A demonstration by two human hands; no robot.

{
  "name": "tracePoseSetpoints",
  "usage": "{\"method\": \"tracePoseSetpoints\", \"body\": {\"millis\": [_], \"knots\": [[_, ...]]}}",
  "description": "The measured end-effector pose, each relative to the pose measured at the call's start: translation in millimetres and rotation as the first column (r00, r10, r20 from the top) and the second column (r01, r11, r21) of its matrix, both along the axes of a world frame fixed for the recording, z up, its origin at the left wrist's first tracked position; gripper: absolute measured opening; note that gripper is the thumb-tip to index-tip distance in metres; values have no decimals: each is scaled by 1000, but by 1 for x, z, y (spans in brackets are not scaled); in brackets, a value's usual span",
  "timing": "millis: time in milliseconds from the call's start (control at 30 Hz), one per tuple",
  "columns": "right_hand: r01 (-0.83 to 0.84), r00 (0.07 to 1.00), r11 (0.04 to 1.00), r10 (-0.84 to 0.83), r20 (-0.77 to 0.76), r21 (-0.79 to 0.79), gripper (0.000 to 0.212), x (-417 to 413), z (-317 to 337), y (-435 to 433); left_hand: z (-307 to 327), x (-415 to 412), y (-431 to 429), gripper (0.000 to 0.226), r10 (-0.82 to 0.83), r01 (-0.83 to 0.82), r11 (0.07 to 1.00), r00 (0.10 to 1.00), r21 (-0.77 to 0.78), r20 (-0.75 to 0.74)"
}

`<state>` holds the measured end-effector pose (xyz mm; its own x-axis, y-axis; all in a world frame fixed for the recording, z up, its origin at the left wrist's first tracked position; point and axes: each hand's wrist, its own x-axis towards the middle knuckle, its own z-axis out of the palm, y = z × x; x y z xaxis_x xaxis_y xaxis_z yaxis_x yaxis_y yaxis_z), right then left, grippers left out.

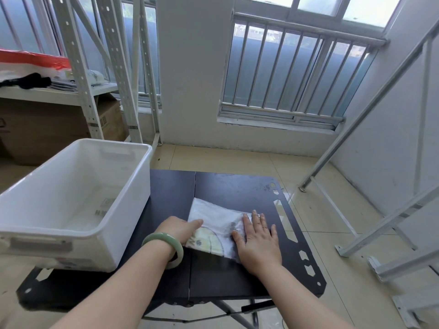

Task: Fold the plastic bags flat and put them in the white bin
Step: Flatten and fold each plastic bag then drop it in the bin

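Right hand (257, 243) lies palm-down on the right end of the plastic bag (216, 219), fingers straight and spread and gripping nothing. It looks like a smoothing press to push air out and set a crease. Left hand (180, 230) sits at the bag's left edge with one digit stretched across the film. The other fingers are lost at the bag's edge, so I can't tell whether they pinch or just press. It probably anchors that side so the slippery film doesn't skate. A pale green bangle (164, 243), smooth and glossy, rings the left wrist.

The bag is thin whitish film, wrinkled and semi-translucent, with a faded yellow-and-grey print. It is already flattened into a rough rectangle on the table (237, 186). The table is matte black and hard, with a seam down the middle and cut-out slots along the right edge. It makes a good flat backing for creasing.

White bin (133, 210) stands on the table's left side, just beside the left forearm, within easy reach for the drop. It is rigid milky plastic with rounded corners, and no folded bag shows inside. The folding looks about half done.

Behind are white perforated metal shelving (80, 67), cardboard boxes (47, 129) and a barred window (285, 67).
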<state>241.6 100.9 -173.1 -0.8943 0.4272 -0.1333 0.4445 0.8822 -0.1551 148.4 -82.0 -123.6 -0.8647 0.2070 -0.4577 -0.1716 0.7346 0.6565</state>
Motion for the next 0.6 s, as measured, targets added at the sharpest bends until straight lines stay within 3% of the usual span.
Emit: {"method": "tracePoseSetpoints", "body": {"millis": [267,367,433,500,600], "knots": [[-14,1000,1000,13,-24,-21,64,2,2,-1,3,10,8,7,26,-15,939,999,342,-28],[-10,999,1000,9,-33,-15,64,1,1,0,4,10,11,51,160,-165,869,986,466,50],[-6,999,1000,6,-42,-16,64,2,1,0,3,10,11,73,169,-168,913,985,371,30],[-1,999,1000,-1,-53,-30,65,2,2,0,1,11,12,57,118,-116,942,993,314,11],[34,985,992,-54,-165,-124,67,3,5,1,4,13,14,17,99,-85,887,995,453,-8]]}}
